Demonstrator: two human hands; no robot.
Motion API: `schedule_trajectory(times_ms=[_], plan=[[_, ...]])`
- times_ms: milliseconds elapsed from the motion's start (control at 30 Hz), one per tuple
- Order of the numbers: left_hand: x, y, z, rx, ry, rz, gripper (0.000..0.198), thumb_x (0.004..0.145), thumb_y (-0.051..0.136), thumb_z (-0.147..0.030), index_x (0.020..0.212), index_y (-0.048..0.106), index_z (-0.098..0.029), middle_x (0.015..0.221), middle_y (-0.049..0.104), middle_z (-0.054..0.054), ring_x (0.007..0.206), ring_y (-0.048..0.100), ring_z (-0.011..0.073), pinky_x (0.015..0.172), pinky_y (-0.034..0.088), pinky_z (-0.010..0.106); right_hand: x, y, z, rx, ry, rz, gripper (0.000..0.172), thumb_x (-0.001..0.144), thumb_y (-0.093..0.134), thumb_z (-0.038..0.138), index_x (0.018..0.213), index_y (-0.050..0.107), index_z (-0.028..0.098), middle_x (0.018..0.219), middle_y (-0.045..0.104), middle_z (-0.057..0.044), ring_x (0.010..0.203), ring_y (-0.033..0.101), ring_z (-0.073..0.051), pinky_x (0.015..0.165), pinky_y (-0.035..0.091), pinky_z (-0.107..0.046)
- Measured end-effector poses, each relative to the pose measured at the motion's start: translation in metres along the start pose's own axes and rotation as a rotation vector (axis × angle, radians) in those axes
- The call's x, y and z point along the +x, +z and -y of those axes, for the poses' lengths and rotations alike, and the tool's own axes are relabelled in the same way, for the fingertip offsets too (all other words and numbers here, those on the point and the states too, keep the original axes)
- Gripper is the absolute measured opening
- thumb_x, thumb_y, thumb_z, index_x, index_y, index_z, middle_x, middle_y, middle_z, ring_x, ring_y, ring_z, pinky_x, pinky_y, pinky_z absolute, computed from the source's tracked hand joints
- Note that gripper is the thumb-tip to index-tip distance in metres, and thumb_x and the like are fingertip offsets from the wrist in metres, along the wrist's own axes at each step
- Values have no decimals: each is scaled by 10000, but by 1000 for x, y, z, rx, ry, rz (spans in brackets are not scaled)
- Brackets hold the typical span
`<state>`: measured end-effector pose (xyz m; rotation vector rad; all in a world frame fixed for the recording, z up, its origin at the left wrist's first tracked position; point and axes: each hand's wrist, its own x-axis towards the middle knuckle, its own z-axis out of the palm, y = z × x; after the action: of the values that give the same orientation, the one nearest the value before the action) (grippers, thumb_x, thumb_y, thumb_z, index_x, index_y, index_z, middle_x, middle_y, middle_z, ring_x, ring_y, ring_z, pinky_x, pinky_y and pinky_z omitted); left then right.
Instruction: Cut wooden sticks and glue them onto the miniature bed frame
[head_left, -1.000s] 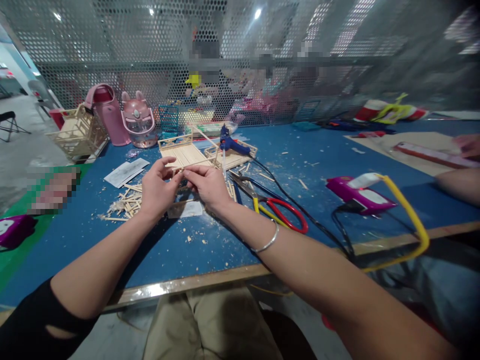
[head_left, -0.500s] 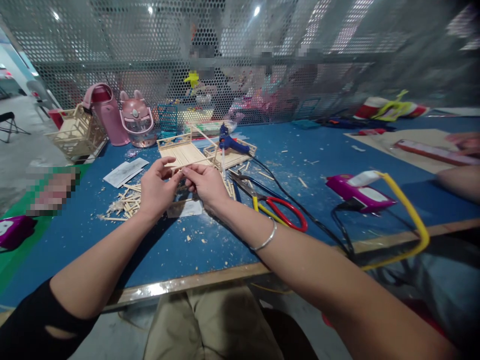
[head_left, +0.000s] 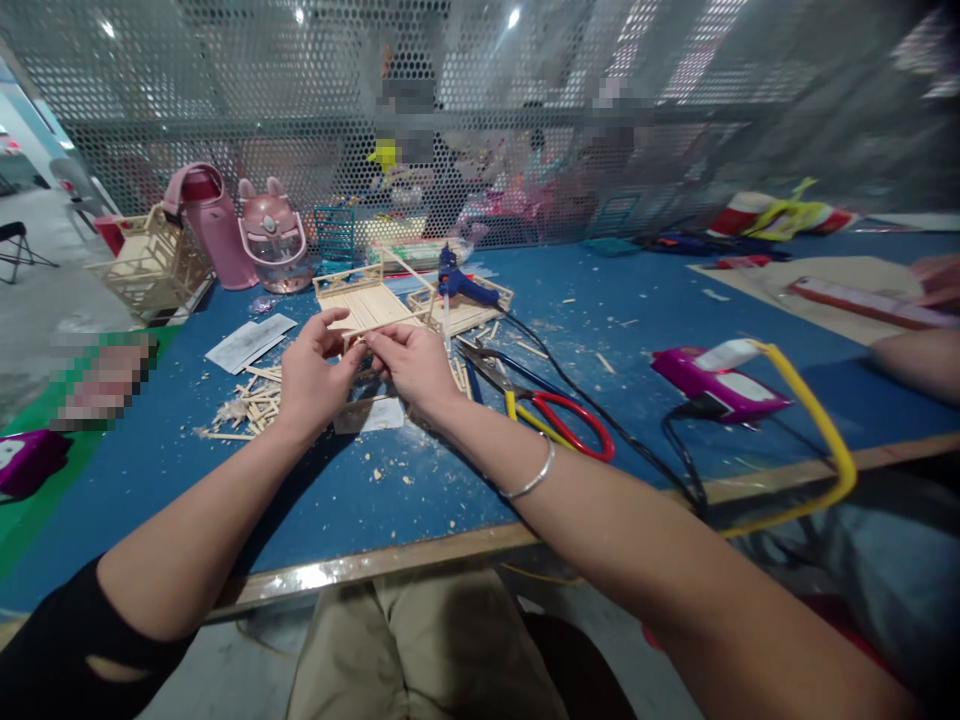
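My left hand [head_left: 309, 372] and my right hand [head_left: 421, 366] meet at the near side of a small wooden stick model [head_left: 366, 303], which has a slatted floor and low railings. Both pinch at a thin wooden stick there, thumbs and fingertips nearly touching. Its exact ends are hidden by the fingers. Just beyond my right hand, a blue glue gun [head_left: 471, 288] rests on a second slatted wooden piece [head_left: 480, 318]. Cut wooden sticks [head_left: 259, 408] lie heaped beside my left hand. A white paper [head_left: 381, 416] is partly under the hands.
Right of my forearm lie pliers [head_left: 491, 370] and red-handled scissors [head_left: 574, 428]. A black cord [head_left: 574, 375] crosses the table. Farther right sits a purple power strip [head_left: 720, 385] with a yellow cable. Pink bottles [head_left: 221, 235] and a stick-built model [head_left: 154, 260] stand back left. Another person's arm [head_left: 919, 350] rests at right.
Almost nothing differs. Both hands keep their pinch at the model's near side, with only a very slight shift of the fingers and of the view.
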<state>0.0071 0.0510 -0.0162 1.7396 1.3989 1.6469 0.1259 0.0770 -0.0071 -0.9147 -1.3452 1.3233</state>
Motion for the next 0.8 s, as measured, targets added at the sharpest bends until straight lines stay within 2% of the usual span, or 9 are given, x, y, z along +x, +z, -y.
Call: schedule_trajectory(times_ms=[167,800], plan=[[-1,1,-2,-58,-29,-12,391,713,639,-150,1078,499,-174,801,674,33,726,646,154,706,491,290,1,0,-1,10,-4,0,126,755,577,174,630,582,164,454,504,71,410,411,-46,452,342,-205],[0,3,-2,-115,-63,-17,365,701,640,-168,1039,503,-153,753,672,23,735,651,156,723,482,296,0,-1,-4,129,35,-5,85,707,560,158,628,588,166,412,498,80,369,395,-37,386,286,-178]])
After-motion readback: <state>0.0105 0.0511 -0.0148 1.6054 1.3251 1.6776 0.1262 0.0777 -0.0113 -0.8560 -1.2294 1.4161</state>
